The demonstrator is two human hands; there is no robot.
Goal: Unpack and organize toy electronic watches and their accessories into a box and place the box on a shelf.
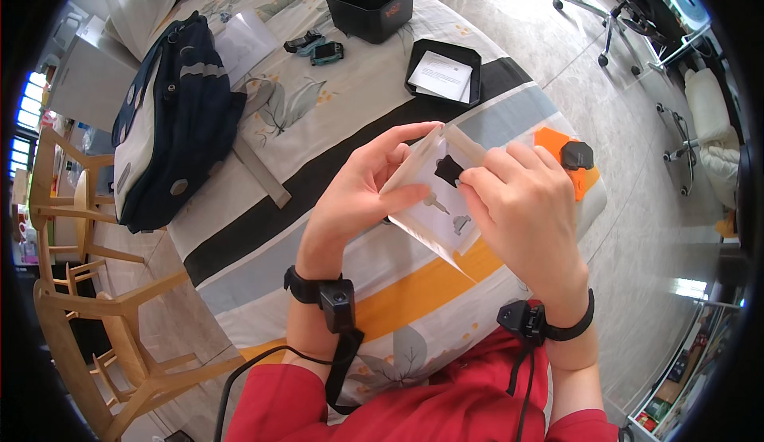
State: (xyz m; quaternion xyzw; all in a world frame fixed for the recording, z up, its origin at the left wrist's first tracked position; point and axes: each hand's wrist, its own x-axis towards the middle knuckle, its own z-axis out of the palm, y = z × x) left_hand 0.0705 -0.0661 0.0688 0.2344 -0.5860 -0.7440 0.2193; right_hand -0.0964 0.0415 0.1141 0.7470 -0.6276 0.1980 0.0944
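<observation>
Box (465, 146) is tilted in the left hand (350, 183), thumb over its edge; from here the right hand (525, 207) looks to have fingers pinched on the black bit (447, 168). If that grip slackens, it'd probably drop beside those fingertips.

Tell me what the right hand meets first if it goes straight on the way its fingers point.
The small black piece, just at the right hand's fingertips; whether it's already pinched is unclear. Beyond it, probably the side wall of the white box, though depth is hard to judge.
</observation>
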